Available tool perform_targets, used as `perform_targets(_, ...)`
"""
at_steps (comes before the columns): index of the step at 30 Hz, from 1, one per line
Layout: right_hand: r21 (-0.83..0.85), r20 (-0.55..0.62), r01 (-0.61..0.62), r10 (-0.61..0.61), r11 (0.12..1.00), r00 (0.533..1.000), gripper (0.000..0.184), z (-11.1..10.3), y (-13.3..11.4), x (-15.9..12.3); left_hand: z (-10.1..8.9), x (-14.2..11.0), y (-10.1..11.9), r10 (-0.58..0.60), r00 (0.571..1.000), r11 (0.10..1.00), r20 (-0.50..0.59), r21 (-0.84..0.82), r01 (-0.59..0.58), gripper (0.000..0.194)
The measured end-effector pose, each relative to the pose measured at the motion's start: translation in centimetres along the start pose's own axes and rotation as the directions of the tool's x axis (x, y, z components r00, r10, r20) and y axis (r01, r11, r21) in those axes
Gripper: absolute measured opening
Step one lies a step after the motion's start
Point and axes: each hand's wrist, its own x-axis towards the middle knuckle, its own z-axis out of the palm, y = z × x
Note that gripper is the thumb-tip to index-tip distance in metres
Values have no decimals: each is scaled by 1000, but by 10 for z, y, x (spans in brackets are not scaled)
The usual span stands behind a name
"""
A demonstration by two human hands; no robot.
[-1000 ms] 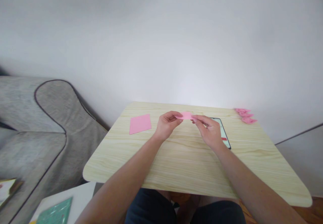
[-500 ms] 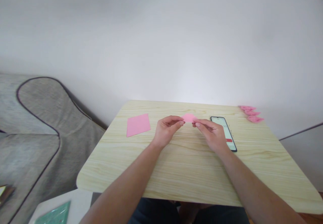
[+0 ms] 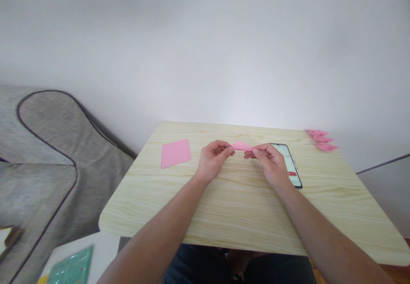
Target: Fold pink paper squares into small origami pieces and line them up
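Observation:
Between my two hands is a small folded piece of pink paper point(image 3: 242, 146), held above the wooden table. My left hand point(image 3: 214, 158) pinches its left end between thumb and fingers. At the right end, my right hand point(image 3: 269, 161) grips it the same way. A flat pink sheet of paper point(image 3: 176, 153) lies on the table to the left of my left hand. Behind my right hand rests a phone point(image 3: 293, 166) with its screen lit, partly covered by that hand.
Several folded pink paper pieces point(image 3: 323, 140) sit in a row at the table's back right. The light wooden table point(image 3: 237, 215) stands against a white wall. A grey sofa point(image 3: 96, 185) is on the left, and a green packet point(image 3: 71, 267) lies on a white surface at lower left.
The folded pink paper has tilted and now looks narrower, with a straight front edge. My right hand has shifted slightly; both hands keep their pinch. The view has moved a little.

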Motion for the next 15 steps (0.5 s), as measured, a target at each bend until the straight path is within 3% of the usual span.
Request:
perform_targets(6,51,16,-50,49,997,999,27,-2,4,1,1,0,-1,3,999,1000,33,16,-3,29)
perform_targets(15,-62,-10,-87,87,994,996,34,-3,4,2,0,0,-3,0,997,997,76,74,-6,33)
